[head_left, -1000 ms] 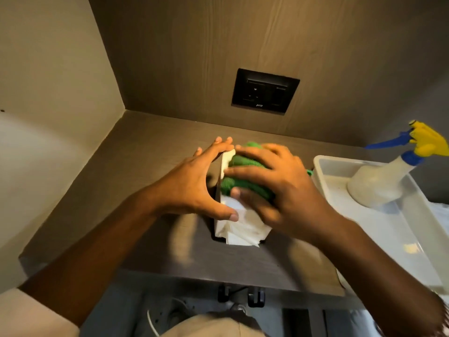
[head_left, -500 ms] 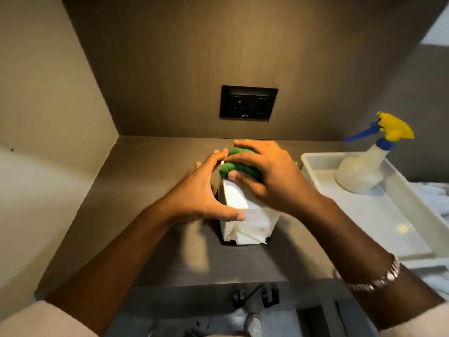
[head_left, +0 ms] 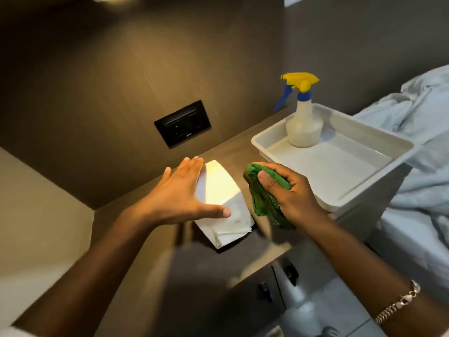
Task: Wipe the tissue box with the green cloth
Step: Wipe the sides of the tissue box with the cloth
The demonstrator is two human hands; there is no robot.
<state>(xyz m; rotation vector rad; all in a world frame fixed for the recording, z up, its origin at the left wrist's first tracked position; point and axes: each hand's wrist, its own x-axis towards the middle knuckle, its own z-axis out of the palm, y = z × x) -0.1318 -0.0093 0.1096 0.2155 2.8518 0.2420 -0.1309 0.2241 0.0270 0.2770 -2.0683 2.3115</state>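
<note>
Green cloth (head_left: 264,198) bunched in the clenched right hand (head_left: 289,198); left hand (head_left: 179,198) flat, spread, against the tissue box (head_left: 226,207).

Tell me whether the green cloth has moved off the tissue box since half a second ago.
Yes. The green cloth, gripped in the right hand, has left the tissue box top and now sits beside it, toward the white tray.

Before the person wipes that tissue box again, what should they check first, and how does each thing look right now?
1. Green cloth gripped in right hand: ok.
2. Cloth touching tissue box: not ok, it is held beside the box.
3. Left hand steadying the box: ok, fingers and thumb rest on it.
4. Box sits well back from shelf edge: cannot tell.
5. Spray bottle upright in tray, out of the way: ok.
</note>
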